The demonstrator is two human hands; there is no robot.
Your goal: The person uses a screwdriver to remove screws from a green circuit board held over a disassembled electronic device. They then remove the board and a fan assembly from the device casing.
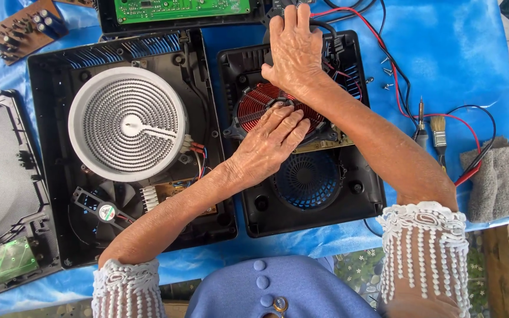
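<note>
An opened black induction cooker base (349,194) lies in front of me with a red-brown copper coil (254,103) and a round fan grille (307,179). My left hand (272,141) rests flat on the lower edge of the coil, fingers together. My right hand (294,50) presses down on the far part of the base, fingers over black parts and wires at its top edge. Whether either hand grips anything is hidden under the fingers.
A second open cooker base (48,194) with a round white heating element (128,122) and small fan (106,211) sits left. Green circuit boards (181,9) lie behind, red and black leads (396,70), a brush (439,132), screws (386,73) and grey cloth (499,179) right.
</note>
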